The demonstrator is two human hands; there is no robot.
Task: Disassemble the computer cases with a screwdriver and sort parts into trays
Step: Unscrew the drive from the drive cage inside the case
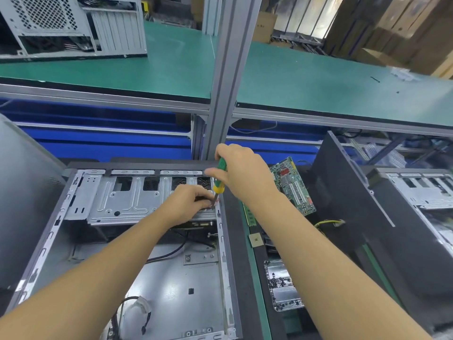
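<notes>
Green-and-yellow screwdriver (219, 177) is in our right hand (241, 173), fingers wrapped closed round the upper handle. It stands nearly upright, with the shaft pointing down.

Head view:
- The tip sits at the far right corner of the open case (137, 165), on the right end of the bare-metal drive cage (122, 202).
- Our left hand (188, 204) rests on that same end of the cage. Its fingers are curled down right beside the tip, over something dark. We cannot tell whether they grip anything or only press.
- The case lies on its side in front of us with the panel off. The grey floor is exposed, with black cables running across it near us.
- Just right of the case, on a dark surface, a green circuit board (293, 185) lies tilted at the far end.
- A green memory stick (248, 214) lies along the case wall, with a small square chip (255, 240) nearer us.
- A metal plate (282, 285) lies nearer still.
- Yellow-and-black wires (328, 223) lie between the board and a dark side panel (343, 192), which stands leaning.
- Far right, behind that panel, is a second case (421, 190), also open, with its metal cage showing.
- On the far left of the upper shelf's green mat (171, 65) stands a grey case (73, 25) with perforated vents.
- An aluminium post (228, 82) rises from the middle of the bench.
</notes>
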